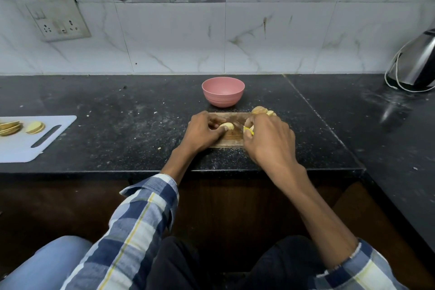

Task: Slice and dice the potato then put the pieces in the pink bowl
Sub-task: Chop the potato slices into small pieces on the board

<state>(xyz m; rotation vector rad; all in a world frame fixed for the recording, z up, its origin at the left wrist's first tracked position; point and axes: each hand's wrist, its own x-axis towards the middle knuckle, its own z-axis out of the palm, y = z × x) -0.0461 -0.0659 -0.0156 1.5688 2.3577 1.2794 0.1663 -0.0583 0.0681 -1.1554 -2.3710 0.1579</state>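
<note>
A small wooden cutting board [231, 140] lies on the black counter in front of me. My left hand [204, 133] pinches a pale potato piece [227, 126] on the board. To its right, my right hand [268, 139] grips a knife with a yellow handle [249, 130], its blade reaching toward the potato piece. Several potato slices [262, 110] are stacked at the board's far right corner. The pink bowl [223, 92] stands just behind the board, and I see nothing inside it.
A white plastic cutting board [35, 141] with more potato slices [14, 127] lies at the left. A steel kettle [416, 63] with a white cord stands at the back right. The counter's front edge runs just below my wrists. A tiled wall with a socket plate rises behind.
</note>
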